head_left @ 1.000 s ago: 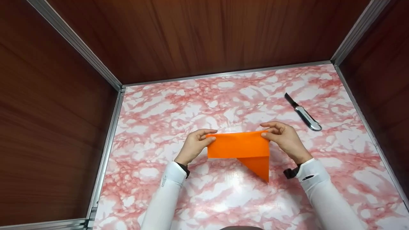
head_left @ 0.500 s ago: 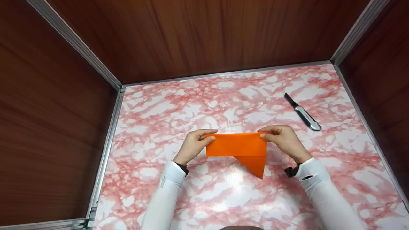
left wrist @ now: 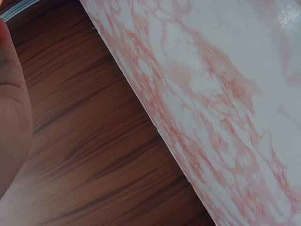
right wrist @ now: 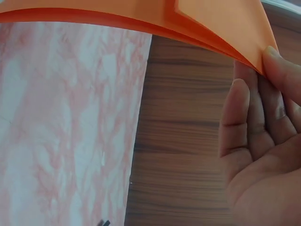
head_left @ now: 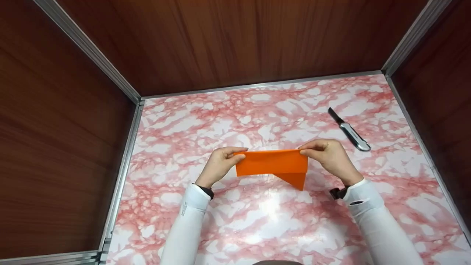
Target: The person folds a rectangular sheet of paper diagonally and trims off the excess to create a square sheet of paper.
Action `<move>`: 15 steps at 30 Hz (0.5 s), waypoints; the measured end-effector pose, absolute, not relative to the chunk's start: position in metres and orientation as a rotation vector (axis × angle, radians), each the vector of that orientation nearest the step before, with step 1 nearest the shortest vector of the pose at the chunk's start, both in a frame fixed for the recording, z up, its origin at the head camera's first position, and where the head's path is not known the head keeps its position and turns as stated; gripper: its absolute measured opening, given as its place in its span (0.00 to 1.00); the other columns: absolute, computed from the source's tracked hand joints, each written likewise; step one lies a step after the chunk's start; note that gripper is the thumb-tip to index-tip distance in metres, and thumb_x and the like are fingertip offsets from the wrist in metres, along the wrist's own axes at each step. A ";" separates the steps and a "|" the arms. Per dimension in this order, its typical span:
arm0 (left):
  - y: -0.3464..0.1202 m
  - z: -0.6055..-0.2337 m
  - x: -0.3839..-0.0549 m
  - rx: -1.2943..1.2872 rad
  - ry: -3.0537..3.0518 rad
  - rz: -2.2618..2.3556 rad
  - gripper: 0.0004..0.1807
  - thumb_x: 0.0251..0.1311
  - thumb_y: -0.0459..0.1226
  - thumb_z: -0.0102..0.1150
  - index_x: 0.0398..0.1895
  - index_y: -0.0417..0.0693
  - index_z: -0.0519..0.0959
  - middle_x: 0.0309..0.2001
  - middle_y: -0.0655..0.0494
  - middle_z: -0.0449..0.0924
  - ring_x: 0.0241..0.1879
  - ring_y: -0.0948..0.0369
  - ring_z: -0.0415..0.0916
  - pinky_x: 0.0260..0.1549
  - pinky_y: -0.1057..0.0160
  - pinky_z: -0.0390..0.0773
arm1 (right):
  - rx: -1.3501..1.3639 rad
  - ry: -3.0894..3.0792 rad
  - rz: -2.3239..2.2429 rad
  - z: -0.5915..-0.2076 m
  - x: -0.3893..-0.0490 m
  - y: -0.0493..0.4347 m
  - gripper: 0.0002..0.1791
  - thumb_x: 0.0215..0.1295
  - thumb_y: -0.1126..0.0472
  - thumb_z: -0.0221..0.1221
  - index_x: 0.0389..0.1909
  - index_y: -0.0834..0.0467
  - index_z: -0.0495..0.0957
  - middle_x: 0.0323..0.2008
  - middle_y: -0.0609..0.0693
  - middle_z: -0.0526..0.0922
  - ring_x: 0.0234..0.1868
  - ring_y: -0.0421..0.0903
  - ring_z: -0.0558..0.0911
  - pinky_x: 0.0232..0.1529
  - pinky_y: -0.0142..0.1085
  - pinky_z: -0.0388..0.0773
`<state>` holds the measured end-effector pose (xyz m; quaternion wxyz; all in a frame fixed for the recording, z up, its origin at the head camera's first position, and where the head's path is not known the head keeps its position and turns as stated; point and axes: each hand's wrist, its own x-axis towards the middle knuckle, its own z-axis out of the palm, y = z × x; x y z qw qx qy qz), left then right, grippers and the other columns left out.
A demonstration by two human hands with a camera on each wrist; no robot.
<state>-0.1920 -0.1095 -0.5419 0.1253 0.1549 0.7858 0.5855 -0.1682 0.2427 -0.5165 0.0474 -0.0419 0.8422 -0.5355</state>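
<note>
Both hands stretch a folded sheet of orange paper (head_left: 270,162) between them in the head view. Its upper part is a wide band, and a triangular flap hangs below on the right side. My left hand (head_left: 220,165) pinches the upper left corner between thumb and fingers; my right hand (head_left: 330,158) pinches the upper right corner. From the right wrist, the orange paper (right wrist: 216,19) shows more than one layer, with the right thumb (right wrist: 281,73) pressed on its edge. Only a strip of the left hand (left wrist: 11,113) appears in the left wrist view.
A knife with a black blade and grey-and-black handle (head_left: 353,136) lies on the red-and-white marbled table (head_left: 206,121), right of and beyond the hands. Dark wood panels (head_left: 235,40) with metal edging wall the table at the back and both sides.
The paper's lower edge and flap have tipped up and away, so they look shorter. The right hand has regripped slightly at its corner; the left hand shifted a little left.
</note>
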 end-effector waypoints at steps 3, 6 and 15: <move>-0.109 -0.540 -0.191 0.465 2.307 1.725 0.15 0.60 0.52 0.63 0.47 0.62 0.86 0.43 0.63 0.84 0.43 0.61 0.81 0.47 0.58 0.78 | -0.186 2.609 -1.648 -0.517 -0.166 0.242 0.10 0.60 0.48 0.66 0.38 0.47 0.87 0.39 0.43 0.86 0.40 0.42 0.83 0.42 0.32 0.79; -0.108 -0.538 -0.191 0.474 2.317 1.743 0.12 0.61 0.51 0.63 0.46 0.63 0.85 0.41 0.61 0.85 0.41 0.60 0.82 0.47 0.57 0.77 | -0.256 2.649 -1.682 -0.519 -0.165 0.241 0.10 0.61 0.47 0.65 0.39 0.45 0.86 0.40 0.41 0.85 0.40 0.41 0.83 0.41 0.32 0.79; -0.110 -0.539 -0.191 0.457 2.459 1.588 0.09 0.63 0.51 0.61 0.43 0.67 0.83 0.43 0.65 0.82 0.40 0.63 0.80 0.42 0.58 0.78 | -0.398 2.775 -1.765 -0.529 -0.165 0.229 0.05 0.63 0.56 0.65 0.39 0.46 0.86 0.38 0.41 0.85 0.35 0.41 0.82 0.36 0.28 0.78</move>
